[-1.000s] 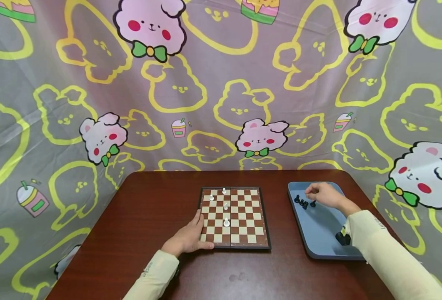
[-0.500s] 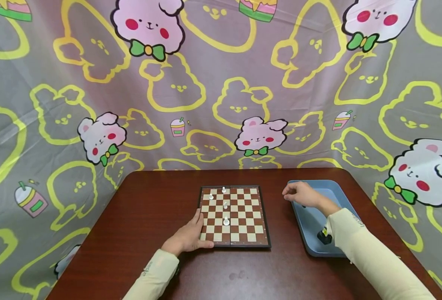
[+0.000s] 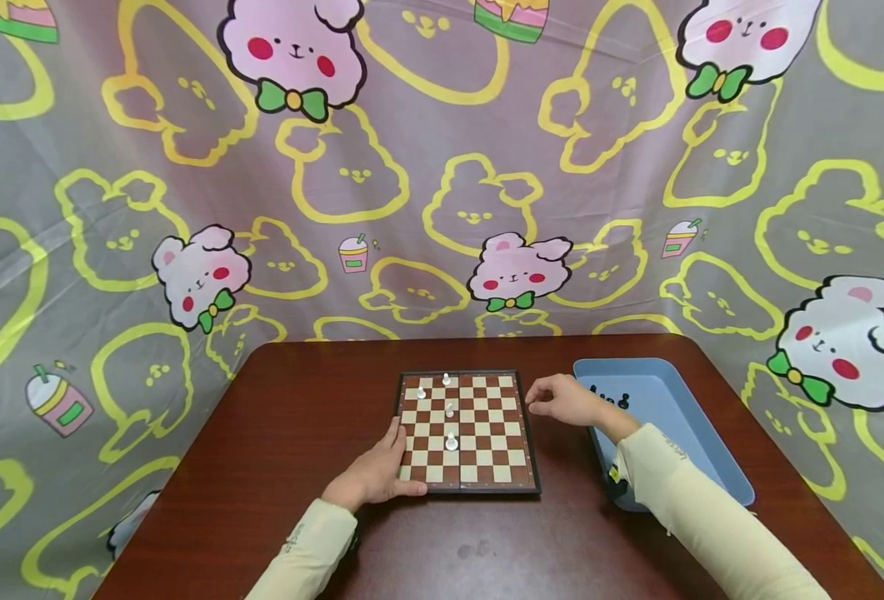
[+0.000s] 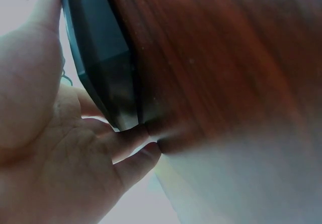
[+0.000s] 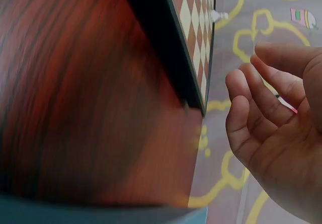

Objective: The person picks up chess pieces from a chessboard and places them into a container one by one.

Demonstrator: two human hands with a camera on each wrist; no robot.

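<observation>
Evidently, the blue tray (image 3: 681,425) held black chess pieces (image 3: 624,402) near its left rim; on the surface (image 3: 299,400), the chessboard (image 3: 497,442) carried four white pieces (image 3: 451,442). The left hand (image 3: 370,475) lay straight-fingered against the chessboard; the right hand (image 3: 567,400) hung between tray and chessboard, thumb and forefinger close, its grasp impossible to tell.

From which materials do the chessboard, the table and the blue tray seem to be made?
Chessboard: probably plastic, its dark rim smooth with clean edges.
Table: wood or wood-look laminate, reddish-brown with streaky grain and slight gloss.
Blue tray: likely plastic, smooth and evenly coloured with rounded corners, though painted metal remains possible.
</observation>
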